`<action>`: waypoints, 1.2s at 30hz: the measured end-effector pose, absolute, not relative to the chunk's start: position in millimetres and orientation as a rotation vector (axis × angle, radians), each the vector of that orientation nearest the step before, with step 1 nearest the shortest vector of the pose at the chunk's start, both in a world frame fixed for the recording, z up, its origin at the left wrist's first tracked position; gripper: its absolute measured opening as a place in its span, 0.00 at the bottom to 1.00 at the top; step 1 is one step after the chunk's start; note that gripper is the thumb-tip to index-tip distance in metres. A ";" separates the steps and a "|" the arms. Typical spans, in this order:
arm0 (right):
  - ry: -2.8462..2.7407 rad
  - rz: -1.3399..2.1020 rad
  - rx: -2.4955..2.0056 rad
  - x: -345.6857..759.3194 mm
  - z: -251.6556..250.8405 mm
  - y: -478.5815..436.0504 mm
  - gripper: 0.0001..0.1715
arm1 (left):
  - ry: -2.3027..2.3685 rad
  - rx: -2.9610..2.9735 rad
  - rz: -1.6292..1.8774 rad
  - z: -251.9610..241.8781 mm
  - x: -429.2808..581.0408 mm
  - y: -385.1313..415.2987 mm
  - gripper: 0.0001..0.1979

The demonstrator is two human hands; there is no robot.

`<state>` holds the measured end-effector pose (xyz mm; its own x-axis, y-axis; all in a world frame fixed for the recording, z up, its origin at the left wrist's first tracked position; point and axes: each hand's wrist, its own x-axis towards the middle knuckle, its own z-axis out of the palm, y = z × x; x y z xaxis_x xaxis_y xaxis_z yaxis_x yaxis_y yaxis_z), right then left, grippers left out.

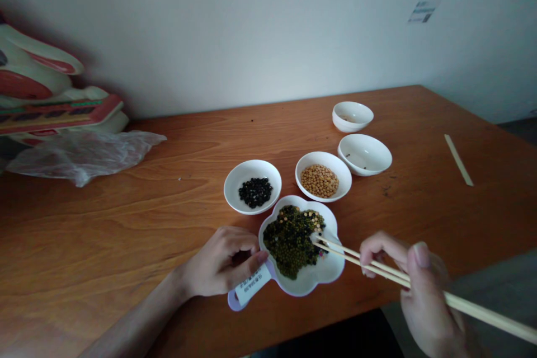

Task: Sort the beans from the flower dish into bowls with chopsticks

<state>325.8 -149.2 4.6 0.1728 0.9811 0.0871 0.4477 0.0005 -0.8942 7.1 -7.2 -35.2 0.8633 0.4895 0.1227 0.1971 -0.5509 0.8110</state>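
Here we go: the left hand (222, 263) is clenched around the handle of a white flower-shaped dish (326, 274), its thumb lying across a paper label (253, 285), and it steadies the dish near the front of the wooden table (126, 224). The right hand (419, 291) is grasping a pair of bamboo chopsticks (482, 316), their tips right at the edge of a heap of green mung beans (289, 246) flecked with yellow split peas (308, 215). Is there a bean between those tips? Too small to tell from here! Just beyond the dish, one white bowl (251, 169) holds black beans (255, 192), and beside it another white bowl (323, 159) holds soybeans (319, 180). Farther up sit a wider white bowl (364, 154) and a smaller white bowl (352, 114), with only specks showing inside. The danger here: these beans are small and round, so too hard a squeeze could shoot one onto the table. Crossed chopstick tips could drop one, and the heap is piled high, so any tilt of the dish could spill it over the rim.
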 end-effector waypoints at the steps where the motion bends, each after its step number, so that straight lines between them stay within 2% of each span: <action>1: -1.409 0.779 -1.588 325.8 5.9 -150.1 0.44 | 0.495 2.150 0.423 -34.9 7.1 -7.1 0.18; 10: -1.457 0.716 -1.676 321.9 20.2 -153.0 0.45 | 0.505 2.169 0.418 -36.2 5.3 -7.7 0.18; 22: -1.413 0.629 -1.692 299.0 35.8 -150.8 0.39 | 0.503 2.176 0.410 -36.9 5.0 -7.1 0.18; 29: -1.433 0.563 -1.655 324.2 14.1 -150.8 0.37 | 0.501 2.158 0.415 -35.6 7.0 -7.1 0.18; 36: -1.255 0.709 -1.850 322.9 16.0 -163.2 0.45 | 0.503 2.156 0.415 -36.4 6.7 -6.5 0.17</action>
